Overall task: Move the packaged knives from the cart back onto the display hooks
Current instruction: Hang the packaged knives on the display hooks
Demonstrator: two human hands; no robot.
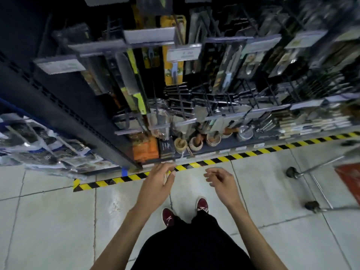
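Packaged knives (128, 75) hang in rows on the display hooks (214, 98) of the dark shelving ahead; one has a green handle (140, 103). The cart (319, 168) shows only at the right edge, as metal legs with castors and a red panel. My left hand (159, 182) is held out low in front of the shelf base, fingers relaxed, holding nothing. My right hand (221, 180) hangs beside it with loosely curled fingers, also empty. Neither hand touches a package. The view is blurred.
Yellow-black hazard tape (243, 153) runs along the floor at the shelf base. Mortars and bowls (194, 144) and an orange box (145, 149) sit on the bottom shelf. Bagged goods (39, 141) lie at the left. My red shoes (168, 217) stand on pale tiles.
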